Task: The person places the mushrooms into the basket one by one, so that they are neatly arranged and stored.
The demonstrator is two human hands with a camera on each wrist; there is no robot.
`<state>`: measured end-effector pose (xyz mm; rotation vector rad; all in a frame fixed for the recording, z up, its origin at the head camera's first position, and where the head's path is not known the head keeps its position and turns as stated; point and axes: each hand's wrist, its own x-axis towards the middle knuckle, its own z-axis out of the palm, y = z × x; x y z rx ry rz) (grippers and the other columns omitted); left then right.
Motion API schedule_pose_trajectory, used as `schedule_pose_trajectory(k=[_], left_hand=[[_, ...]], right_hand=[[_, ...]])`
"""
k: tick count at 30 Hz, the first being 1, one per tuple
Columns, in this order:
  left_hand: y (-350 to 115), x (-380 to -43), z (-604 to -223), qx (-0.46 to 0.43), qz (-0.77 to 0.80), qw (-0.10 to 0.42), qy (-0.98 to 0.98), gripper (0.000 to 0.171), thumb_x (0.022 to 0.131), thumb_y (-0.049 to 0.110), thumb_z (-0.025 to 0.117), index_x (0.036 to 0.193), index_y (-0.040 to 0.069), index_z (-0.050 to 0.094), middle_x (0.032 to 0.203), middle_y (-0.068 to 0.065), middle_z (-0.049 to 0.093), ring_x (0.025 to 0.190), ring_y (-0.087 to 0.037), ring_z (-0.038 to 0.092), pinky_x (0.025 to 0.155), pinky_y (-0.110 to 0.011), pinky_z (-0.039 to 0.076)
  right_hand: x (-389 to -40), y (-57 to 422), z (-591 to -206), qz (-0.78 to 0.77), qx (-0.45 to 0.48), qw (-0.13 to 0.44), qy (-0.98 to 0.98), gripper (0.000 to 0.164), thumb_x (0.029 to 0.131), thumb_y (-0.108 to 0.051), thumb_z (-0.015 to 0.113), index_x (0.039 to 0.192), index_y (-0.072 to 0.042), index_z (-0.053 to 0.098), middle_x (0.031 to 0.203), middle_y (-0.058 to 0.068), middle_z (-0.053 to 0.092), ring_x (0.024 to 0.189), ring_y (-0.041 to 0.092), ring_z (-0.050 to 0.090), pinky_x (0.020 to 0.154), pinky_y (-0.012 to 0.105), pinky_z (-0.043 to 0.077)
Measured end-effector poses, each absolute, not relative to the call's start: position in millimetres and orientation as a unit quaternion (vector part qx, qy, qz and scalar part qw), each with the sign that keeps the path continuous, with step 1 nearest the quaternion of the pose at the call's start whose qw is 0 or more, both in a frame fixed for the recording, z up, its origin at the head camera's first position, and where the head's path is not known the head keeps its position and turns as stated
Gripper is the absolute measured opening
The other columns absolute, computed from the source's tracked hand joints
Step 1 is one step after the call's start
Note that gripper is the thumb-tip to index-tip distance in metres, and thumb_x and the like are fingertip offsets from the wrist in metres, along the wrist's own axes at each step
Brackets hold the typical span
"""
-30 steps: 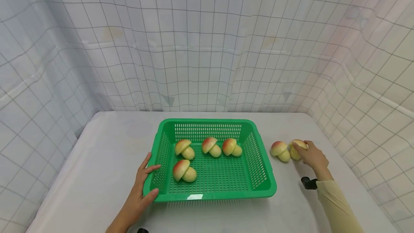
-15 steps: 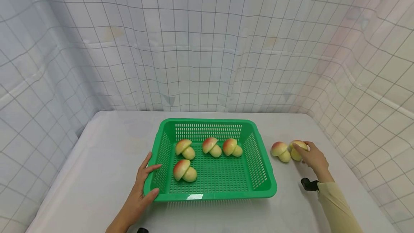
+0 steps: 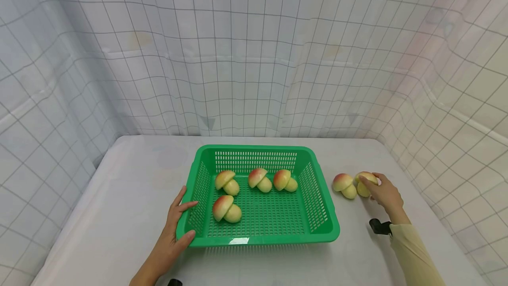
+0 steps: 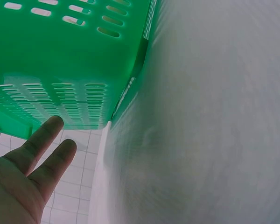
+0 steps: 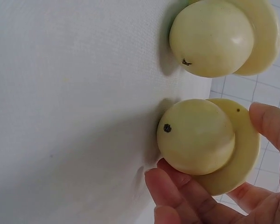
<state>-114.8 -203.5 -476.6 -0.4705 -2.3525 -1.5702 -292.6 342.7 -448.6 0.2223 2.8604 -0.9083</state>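
At the right of the head view my right hand (image 3: 386, 192) holds a toy mushroom (image 3: 364, 188) with a red-yellow cap and pale stem. In the right wrist view the thumb is at the cap's edge and the fingers lie along the lower side of this mushroom (image 5: 196, 137). A second mushroom (image 3: 344, 186) lies right beside it. My left hand (image 3: 170, 233) rests at the left side of a green plastic basket (image 3: 258, 240), thumb and one finger over its rim. Two straight, spread fingers (image 4: 53, 163) show outside the basket wall in the left wrist view.
Inside the basket lie several like mushrooms, among them one at the front left (image 3: 227, 209) and one toward the back right (image 3: 285, 181). A white cloth covers the table (image 3: 131, 197). Checked curtains (image 3: 254, 56) enclose the back and sides.
The right hand's hold has shifted slightly on the mushroom. The left hand, the basket and the other mushrooms stay where they were.
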Motion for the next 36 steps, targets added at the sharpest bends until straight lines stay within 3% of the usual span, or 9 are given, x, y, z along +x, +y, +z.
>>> schedule_pose_trajectory(k=[6,8,9,10,13,14,17,26,36], left_hand=[[-203.9,-114.8,-477.0,-0.158,-0.544,0.131,-0.814,0.057,0.088,0.002,0.052,0.142,0.010,0.036,0.158,-0.003,-0.003,0.142,-0.020,-0.002,0.100,-0.023,0.017],[-204.3,-115.5,-477.5,-0.157,-0.544,0.130,-0.814,0.057,0.088,0.002,0.053,0.142,0.010,0.036,0.158,-0.003,-0.003,0.142,-0.020,-0.002,0.102,-0.033,0.019],[-204.5,-115.7,-477.8,-0.157,-0.543,0.131,-0.814,0.057,0.088,0.002,0.053,0.142,0.010,0.036,0.158,-0.003,-0.003,0.142,-0.020,-0.001,0.102,-0.028,0.018],[-204.7,-116.0,-478.0,-0.157,-0.544,0.131,-0.814,0.057,0.088,0.002,0.052,0.142,0.009,0.036,0.158,-0.004,-0.003,0.142,-0.020,-0.002,0.103,-0.033,0.019],[-205.2,-116.6,-478.6,-0.157,-0.545,0.131,-0.813,0.057,0.088,0.002,0.052,0.142,0.010,0.036,0.158,-0.004,-0.003,0.142,-0.021,-0.002,0.103,-0.034,0.019],[-205.2,-116.5,-478.6,-0.157,-0.544,0.131,-0.813,0.057,0.088,0.002,0.052,0.142,0.010,0.036,0.158,-0.002,-0.003,0.142,-0.021,-0.002,0.101,-0.026,0.018],[-205.3,-116.6,-479.1,-0.159,-0.545,0.132,-0.812,0.058,0.088,0.002,0.052,0.142,0.010,0.036,0.158,-0.003,-0.003,0.142,-0.021,-0.002,0.097,-0.017,0.017],[-204.7,-116.2,-477.9,-0.159,-0.550,0.133,-0.809,0.057,0.087,0.001,0.052,0.142,0.007,0.036,0.158,-0.007,-0.003,0.142,-0.021,-0.001,0.097,-0.014,0.017],[-204.2,-116.1,-477.2,-0.159,-0.550,0.132,-0.809,0.057,0.087,0.002,0.053,0.141,0.008,0.036,0.158,-0.007,-0.002,0.141,-0.020,0.000,0.096,-0.014,0.017]], right_hand=[[-292.7,343.9,-449.5,-0.305,0.077,0.062,0.947,0.095,0.087,-0.070,0.039,0.146,0.003,0.024,0.092,0.018,0.064,0.073,0.024,0.061,0.059,0.039,0.038],[-292.9,344.4,-449.2,-0.306,0.078,0.060,0.947,0.095,0.087,-0.070,0.039,0.146,0.002,0.024,0.093,0.018,0.064,0.074,0.025,0.061,0.060,0.040,0.038],[-292.9,344.4,-449.0,-0.306,0.079,0.059,0.947,0.095,0.087,-0.071,0.039,0.146,0.002,0.024,0.092,0.018,0.064,0.074,0.025,0.061,0.060,0.040,0.038],[-292.9,344.4,-448.6,-0.305,0.080,0.059,0.947,0.095,0.087,-0.071,0.039,0.146,0.001,0.024,0.092,0.018,0.065,0.075,0.026,0.061,0.060,0.040,0.038],[-293.1,344.2,-447.7,-0.302,0.085,0.055,0.948,0.096,0.086,-0.072,0.039,0.147,0.000,0.024,0.095,0.019,0.065,0.077,0.027,0.062,0.061,0.041,0.039],[-293.2,344.1,-447.5,-0.300,0.086,0.053,0.949,0.096,0.086,-0.072,0.038,0.147,0.000,0.024,0.095,0.019,0.065,0.077,0.027,0.062,0.060,0.041,0.038],[-293.0,343.4,-446.6,-0.296,0.089,0.048,0.950,0.095,0.085,-0.073,0.039,0.147,-0.001,0.025,0.099,0.021,0.065,0.078,0.028,0.064,0.060,0.041,0.038],[-289.9,336.9,-436.8,-0.290,0.071,0.015,0.954,0.093,0.087,-0.071,0.038,0.146,0.000,0.026,0.106,0.025,0.064,0.074,0.026,0.063,0.057,0.039,0.040],[-284.7,323.7,-420.6,-0.287,0.054,-0.026,0.956,0.088,0.088,-0.069,0.039,0.146,-0.003,0.030,0.120,0.026,0.058,0.085,0.033,0.062,0.059,0.038,0.039]])
